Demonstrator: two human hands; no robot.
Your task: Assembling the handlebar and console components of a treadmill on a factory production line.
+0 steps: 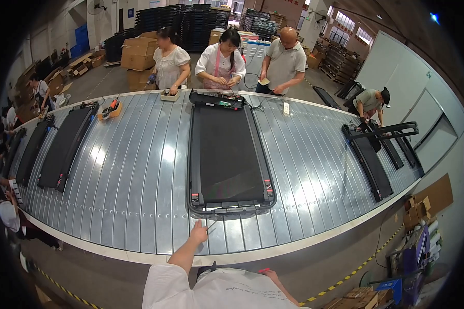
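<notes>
The person's left hand (198,233) reaches forward over the near edge of the wide conveyor of ribbed grey metal slats (139,175), its fingers closed on a thin pale strand (211,225) that runs up toward the near end of the flat black treadmill deck (227,154). That treadmill lies lengthwise across the slats, straight ahead of the person, with its black frame bar (231,210) nearest the hand and its opened motor housing with a green circuit board (217,100) at the far end. The right hand (269,273) sits low beside the person's white shirt, off the conveyor and below its edge; something small and red shows at the fingertips, but whether the hand grips it cannot be told. Across the belt 3 people stand at the far side: 1 in a white blouse (169,64) with a small tray (170,95) before them, 1 in a pink apron (221,62) with both hands near the motor housing, and 1 in a grey polo shirt (285,62) bending toward a cable. To the left, 3 more black treadmill decks (67,147) lie on the slats, with an orange-handled tool (110,109) near them. To the right, another treadmill with raised black handrails (381,139) rests at the belt's end, where a person in a dark cap (370,100) leans over it.
</notes>
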